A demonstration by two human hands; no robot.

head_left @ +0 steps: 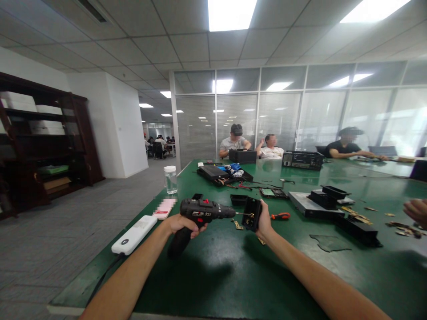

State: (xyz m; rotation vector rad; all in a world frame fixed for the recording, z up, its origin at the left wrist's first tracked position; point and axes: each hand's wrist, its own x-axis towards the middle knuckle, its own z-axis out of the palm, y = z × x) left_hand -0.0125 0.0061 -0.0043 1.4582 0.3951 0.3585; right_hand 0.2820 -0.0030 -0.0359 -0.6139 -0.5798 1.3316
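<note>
A black cordless drill (203, 210) is gripped by my left hand (187, 225), its long bit pointing right. The bit's tip reaches into a small open black box (251, 214) with brass-coloured parts inside. My right hand (264, 219) holds that box by its right side, tilted so its opening faces the drill. Behind the box lies another black tray-like part (239, 200). A screwdriver with an orange handle (280, 216) rests just right of my right hand. Small brass pieces (238, 225) lie on the green table (213, 284) below the box.
At left are a white power strip (134, 234), a pink-and-white packet (164, 209) and a clear jar (171, 181). Right, a silver device (313, 205), black housings (360, 229) and brass parts. Another person's hand (415, 210) is at the right edge; people sit across the table.
</note>
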